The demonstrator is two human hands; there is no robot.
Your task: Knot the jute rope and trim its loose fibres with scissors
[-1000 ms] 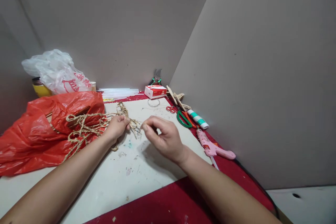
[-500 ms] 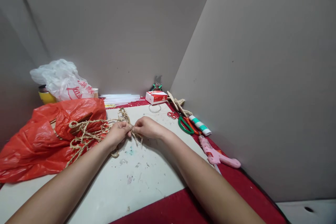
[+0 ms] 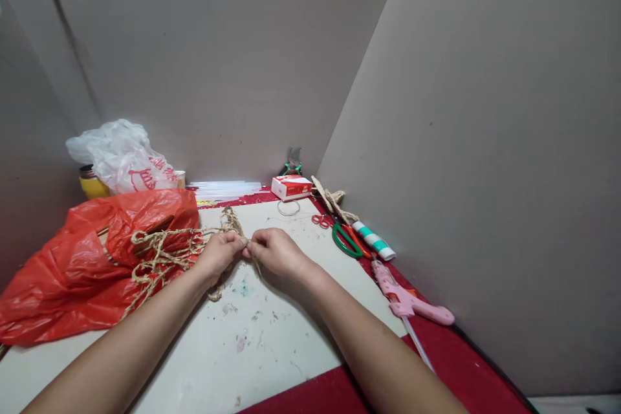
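Observation:
My left hand [image 3: 220,256] and my right hand [image 3: 274,250] meet fingertip to fingertip above the white board [image 3: 194,362]. Both are closed in a pinch on a tan braided straw rope [image 3: 158,247]. Its loose, knotted strands trail left onto a red plastic bag [image 3: 77,272], and a thicker end sticks up behind the fingers. A few thin fibres hang below my right hand. The exact spot being pinched is hidden by the fingertips. Inside the red bag's opening, some brown strips [image 3: 154,231] show.
Along the right edge lie a pink glue gun [image 3: 405,301], a green-and-white roll [image 3: 373,240], green-handled scissors [image 3: 345,242] and small red scissors [image 3: 320,221]. At the back are a red-and-white box [image 3: 291,187], a metal ring [image 3: 289,208], pliers [image 3: 292,162], clear glue sticks [image 3: 223,189] and a white plastic bag [image 3: 129,158].
The view has tilted slightly, so everything sits a little lower. My hands stay pinched together on the straw rope, with the right fingers shifted slightly closer to the left.

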